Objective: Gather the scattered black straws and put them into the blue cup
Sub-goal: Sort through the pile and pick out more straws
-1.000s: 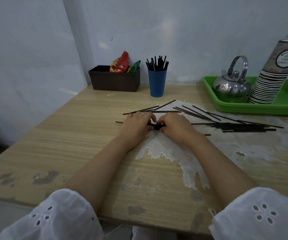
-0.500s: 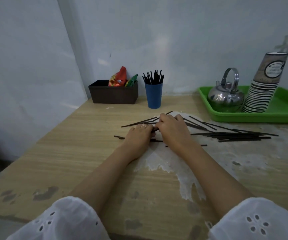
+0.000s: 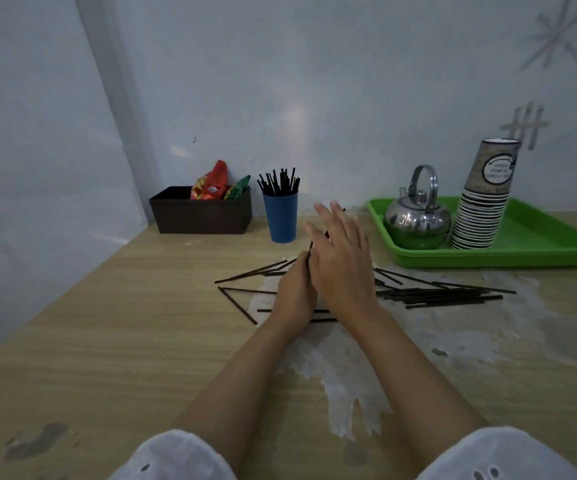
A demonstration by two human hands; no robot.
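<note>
On the table [image 3: 124, 323], at its left, loose black straws [image 3: 236, 304] lie crossed. Behind them stands the blue cup [image 3: 281, 216], upright, with straws in it. The left hand [image 3: 294, 289] curls round a thin bundle [image 3: 319, 241]. The right hand [image 3: 344, 261], fingers straight and spread, presses against it. A straw pile [image 3: 442, 295] lies further right.

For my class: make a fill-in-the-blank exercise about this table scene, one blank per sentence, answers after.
The cup holding upright straws is ____. The kettle and the stacked paper cups stand on a tray coloured ____. Many loose black straws lie on the wooden ____.
Answers: blue; green; table.
</note>
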